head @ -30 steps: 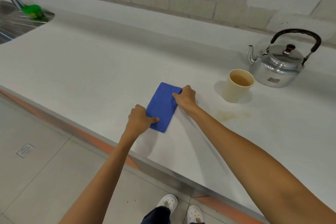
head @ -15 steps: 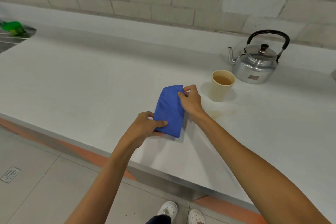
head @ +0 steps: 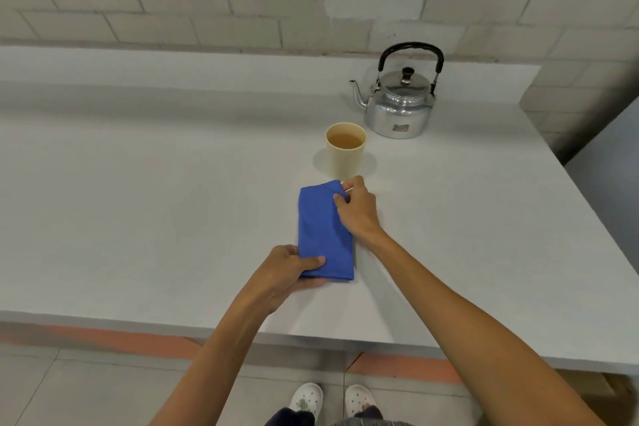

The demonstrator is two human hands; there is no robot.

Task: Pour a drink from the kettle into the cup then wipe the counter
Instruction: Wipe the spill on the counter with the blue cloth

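A folded blue cloth (head: 323, 232) lies lengthwise on the white counter (head: 138, 201), just in front of the cup. My left hand (head: 290, 268) pinches its near left corner, thumb on top. My right hand (head: 358, 209) grips its far right corner. A cream cup (head: 345, 152) filled with brown drink stands upright just beyond the cloth. The silver kettle (head: 399, 104) with a black handle sits behind the cup to the right, spout pointing left, lid on.
A painted brick wall (head: 207, 10) runs along the back of the counter. The counter's right edge (head: 587, 211) drops off beside a grey surface. Its front edge is near my body, with tiled floor and my white shoes (head: 330, 399) below.
The view has swung right, so the sink has left the frame. The cloth, held in both hands, has shifted toward the cup and now covers the spot where a brownish spill showed.
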